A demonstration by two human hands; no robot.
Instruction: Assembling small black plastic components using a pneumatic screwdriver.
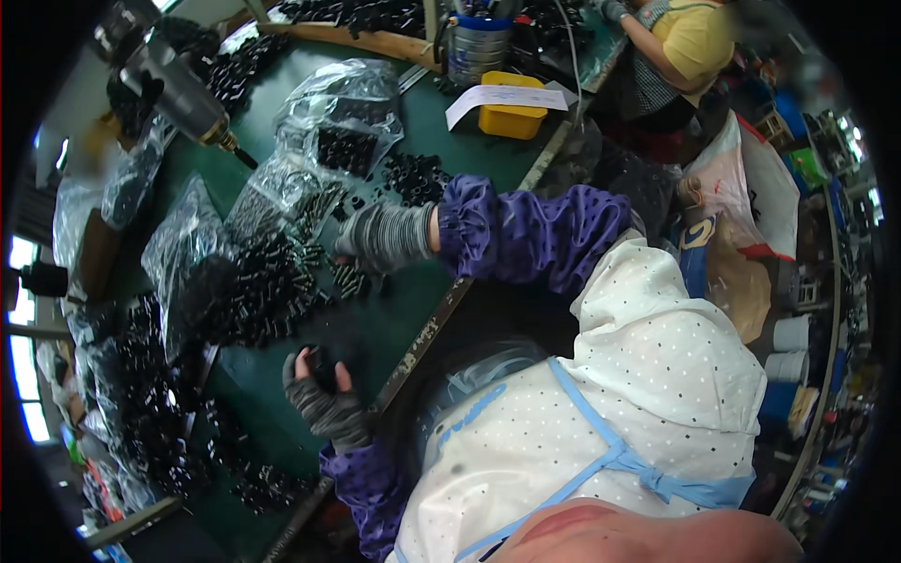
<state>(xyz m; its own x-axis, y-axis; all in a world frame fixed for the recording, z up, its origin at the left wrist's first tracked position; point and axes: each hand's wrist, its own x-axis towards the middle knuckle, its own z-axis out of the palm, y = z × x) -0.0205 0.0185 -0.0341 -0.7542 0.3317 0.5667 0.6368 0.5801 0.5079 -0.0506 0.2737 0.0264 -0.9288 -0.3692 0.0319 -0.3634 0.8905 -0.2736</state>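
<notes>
My left hand (328,403), in a grey striped fingerless glove, is over the near part of the green table (253,394). Between its curled thumb and fingers sits a small black part (323,368), its exact kind unclear. My right hand (361,242), in a similar glove, reaches down to a heap of short metallic pins (305,253); its fingertips are hard to make out against the pieces. Beside that heap lies a pile of small black cylindrical parts (253,296). Small black rings (413,178) are scattered just beyond my right wrist.
A metal spindle tool (178,94) hangs at upper left. Clear plastic bags (343,98) of parts, a yellow container (511,120) with a paper strip, and a blue-and-grey bucket (477,47) stand on the table. Another person in yellow (694,47) works at upper right.
</notes>
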